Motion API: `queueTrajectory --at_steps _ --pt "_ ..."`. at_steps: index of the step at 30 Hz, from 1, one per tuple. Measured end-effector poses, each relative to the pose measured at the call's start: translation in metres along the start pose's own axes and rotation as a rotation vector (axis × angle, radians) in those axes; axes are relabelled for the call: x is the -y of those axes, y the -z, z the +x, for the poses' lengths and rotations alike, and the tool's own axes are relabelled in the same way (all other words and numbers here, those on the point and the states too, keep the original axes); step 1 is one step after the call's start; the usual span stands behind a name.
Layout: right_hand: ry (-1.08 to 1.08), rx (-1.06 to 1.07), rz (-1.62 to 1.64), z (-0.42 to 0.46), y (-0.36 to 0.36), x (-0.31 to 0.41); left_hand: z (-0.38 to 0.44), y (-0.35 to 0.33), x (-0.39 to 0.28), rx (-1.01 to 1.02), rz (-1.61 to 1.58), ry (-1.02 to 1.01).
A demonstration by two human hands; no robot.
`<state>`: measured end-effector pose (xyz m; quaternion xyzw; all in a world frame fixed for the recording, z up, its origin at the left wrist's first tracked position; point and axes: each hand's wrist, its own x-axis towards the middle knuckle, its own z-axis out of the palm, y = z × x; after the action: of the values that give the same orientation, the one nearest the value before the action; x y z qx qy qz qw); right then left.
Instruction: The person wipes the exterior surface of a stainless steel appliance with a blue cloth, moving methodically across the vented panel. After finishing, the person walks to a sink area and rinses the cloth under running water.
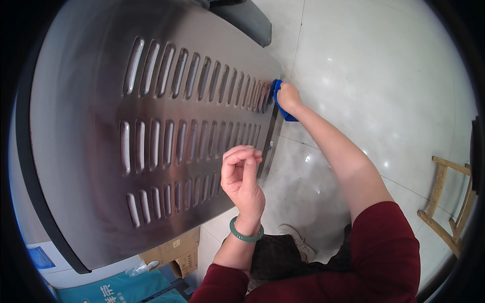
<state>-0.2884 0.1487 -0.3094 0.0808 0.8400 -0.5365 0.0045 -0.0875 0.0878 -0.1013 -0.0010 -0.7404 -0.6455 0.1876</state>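
A large stainless-steel panel (197, 110) with rows of raised louvre vents stands before me on the left. My right hand (288, 97) grips a blue cloth (282, 108) against the panel's far lower end, beside the last vents of one row. My left hand (242, 174) is held up in front of the panel with its fingers curled and the thumb near the fingertips. Nothing shows in it, and a green bangle (245, 235) circles that wrist.
Grey-white tiles (363, 75) cover the floor. A dark grey object (250, 22) lies beyond the panel. Cardboard boxes (174, 246) and a teal printed bag (129, 288) sit at lower left. On the right stands a wooden frame (435, 189), perhaps a stool.
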Motion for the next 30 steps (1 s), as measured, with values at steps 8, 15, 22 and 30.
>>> queueTrajectory --at_steps 8,15,22,30 --pt "0.312 -0.546 0.424 0.011 0.055 0.108 0.002 0.000 -0.001 -0.020 -0.015 -0.006" --pt "0.677 -0.539 0.220 -0.031 0.038 0.152 -0.002 0.009 0.001 -0.040 -0.010 -0.002" --pt "0.015 -0.191 0.329 0.015 0.008 0.036 -0.003 0.003 -0.005 -0.028 -0.024 -0.036" --pt "-0.006 0.196 -0.061 -0.003 0.005 0.022 -0.003 0.002 -0.008 -0.036 -0.028 -0.023"
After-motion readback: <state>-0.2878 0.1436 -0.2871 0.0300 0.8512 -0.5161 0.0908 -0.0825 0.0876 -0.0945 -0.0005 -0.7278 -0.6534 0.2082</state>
